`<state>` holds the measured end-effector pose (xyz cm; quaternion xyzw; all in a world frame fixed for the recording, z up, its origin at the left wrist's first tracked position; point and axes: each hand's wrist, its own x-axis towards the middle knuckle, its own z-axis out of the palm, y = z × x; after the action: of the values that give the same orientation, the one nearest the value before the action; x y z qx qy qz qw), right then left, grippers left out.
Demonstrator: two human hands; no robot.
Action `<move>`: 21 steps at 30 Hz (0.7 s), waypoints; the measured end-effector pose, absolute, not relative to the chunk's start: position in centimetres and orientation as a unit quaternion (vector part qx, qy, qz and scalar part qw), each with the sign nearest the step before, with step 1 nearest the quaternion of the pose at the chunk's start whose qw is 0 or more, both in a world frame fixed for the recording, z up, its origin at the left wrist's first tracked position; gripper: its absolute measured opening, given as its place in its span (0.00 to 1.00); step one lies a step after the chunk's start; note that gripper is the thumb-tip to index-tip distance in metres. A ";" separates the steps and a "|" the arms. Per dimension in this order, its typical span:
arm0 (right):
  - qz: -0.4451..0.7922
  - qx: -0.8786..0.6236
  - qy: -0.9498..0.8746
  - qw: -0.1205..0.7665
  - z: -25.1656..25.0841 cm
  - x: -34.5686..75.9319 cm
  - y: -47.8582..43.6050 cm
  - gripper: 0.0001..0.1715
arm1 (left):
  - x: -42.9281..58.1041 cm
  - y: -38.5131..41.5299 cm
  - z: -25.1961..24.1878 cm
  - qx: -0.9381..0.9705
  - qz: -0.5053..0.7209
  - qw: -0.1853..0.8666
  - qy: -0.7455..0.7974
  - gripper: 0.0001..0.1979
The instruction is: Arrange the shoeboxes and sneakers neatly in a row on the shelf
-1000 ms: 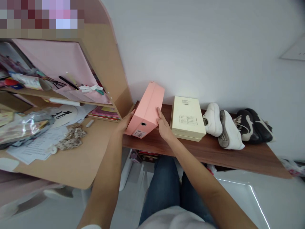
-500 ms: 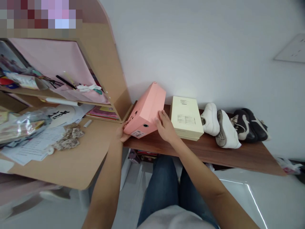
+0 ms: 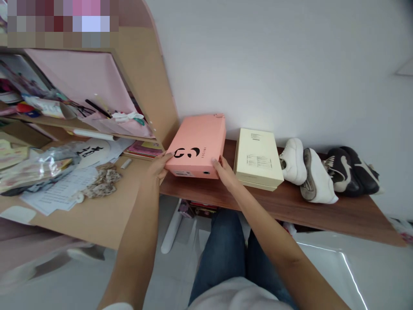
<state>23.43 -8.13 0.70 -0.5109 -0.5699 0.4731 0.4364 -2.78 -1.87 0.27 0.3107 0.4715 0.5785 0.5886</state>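
Note:
A pink shoe box (image 3: 197, 145) with a black logo on its lid lies flat on the left end of the dark wooden shelf (image 3: 277, 206). My left hand (image 3: 158, 167) grips its near left corner. My right hand (image 3: 223, 171) holds its near right corner, fingers curled against the side. A cream box (image 3: 258, 157) lies just to the right of the pink box, with a narrow gap between them.
A pair of white sneakers (image 3: 306, 172) and a pair of black sneakers (image 3: 353, 174) rest further right on the shelf. To the left stands a light wooden desk (image 3: 97, 215) cluttered with papers, bags and a pink-backed hutch. My legs are below.
The pink box was tipped up on its side; it now lies flat with the lid facing up. Both hands stayed on its near corners.

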 end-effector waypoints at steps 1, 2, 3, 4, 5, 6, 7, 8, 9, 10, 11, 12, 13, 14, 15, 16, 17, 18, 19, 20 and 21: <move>0.485 -0.507 -0.562 0.439 0.4 23.4 -7.9 0.47 | -2.7 -1.8 0.3 0.319 0.575 0.585 0.475 0.16; 0.494 -0.506 -0.554 0.440 0.0 23.3 -7.7 0.45 | -2.6 -1.7 0.3 0.326 0.571 0.582 0.479 0.17; 0.498 -0.508 -0.549 0.440 -0.3 23.3 -7.6 0.44 | -2.5 -1.5 0.3 0.332 0.568 0.578 0.484 0.18; 0.498 -0.508 -0.549 0.438 -0.5 23.2 -7.4 0.44 | -2.4 -1.4 0.2 0.336 0.566 0.574 0.488 0.19; 0.497 -0.509 -0.551 0.436 -0.8 23.2 -7.3 0.44 | -2.4 -1.3 0.2 0.338 0.565 0.569 0.493 0.20; 0.497 -0.511 -0.552 0.434 -1.0 23.1 -7.3 0.44 | -2.3 -1.2 0.1 0.338 0.565 0.565 0.498 0.20; 0.498 -0.511 -0.552 0.432 -1.2 23.0 -7.2 0.44 | -2.2 -1.1 0.1 0.338 0.564 0.560 0.504 0.20; 0.500 -0.510 -0.551 0.431 -1.4 23.0 -7.2 0.44 | -2.2 -1.1 0.0 0.340 0.561 0.558 0.508 0.20; 0.503 -0.508 -0.550 0.431 -1.6 22.9 -7.2 0.43 | -2.2 -1.0 0.0 0.344 0.558 0.556 0.512 0.20; 0.506 -0.507 -0.549 0.432 -1.8 22.9 -7.2 0.43 | -2.2 -1.0 0.0 0.348 0.555 0.554 0.514 0.20; 0.507 -0.506 -0.546 0.435 -2.0 22.8 -7.2 0.43 | -2.2 -0.9 0.0 0.351 0.552 0.553 0.516 0.20; 0.507 -0.507 -0.543 0.438 -2.2 22.7 -7.2 0.42 | -2.2 -0.9 0.0 0.351 0.550 0.555 0.516 0.20; 0.506 -0.508 -0.540 0.441 -2.3 22.7 -7.2 0.42 | -2.2 -0.9 -0.1 0.349 0.549 0.557 0.516 0.21; 0.504 -0.510 -0.539 0.443 -2.4 22.6 -7.2 0.42 | -2.2 -0.9 -0.2 0.345 0.551 0.559 0.515 0.22; 0.501 -0.511 -0.538 0.444 -2.5 22.6 -7.2 0.42 | -2.2 -0.9 -0.3 0.341 0.552 0.562 0.513 0.23; 0.499 -0.513 -0.539 0.444 -2.6 22.5 -7.2 0.41 | -2.2 -0.8 -0.4 0.337 0.554 0.565 0.510 0.23; 0.498 -0.515 -0.540 0.442 -2.6 22.5 -7.2 0.41 | -2.2 -0.7 -0.6 0.335 0.559 0.567 0.505 0.23; 0.497 -0.517 -0.541 0.440 -2.7 22.5 -7.2 0.41 | -2.2 -0.6 -0.7 0.332 0.561 0.568 0.502 0.23; 0.497 -0.518 -0.542 0.438 -2.7 22.6 -7.2 0.41 | -2.2 -0.5 -0.9 0.330 0.562 0.568 0.503 0.22; 0.497 -0.518 -0.543 0.436 -2.8 22.6 -7.1 0.41 | -2.2 -0.4 -1.0 0.328 0.559 0.568 0.507 0.22; 0.498 -0.518 -0.544 0.434 -2.9 22.7 -7.1 0.42 | -2.2 -0.3 -1.1 0.327 0.557 0.565 0.513 0.22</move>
<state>22.67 -7.10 -2.91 -0.5177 -0.5440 0.4978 0.4339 -2.22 -0.30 -1.12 0.3273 0.5132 0.5565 0.5655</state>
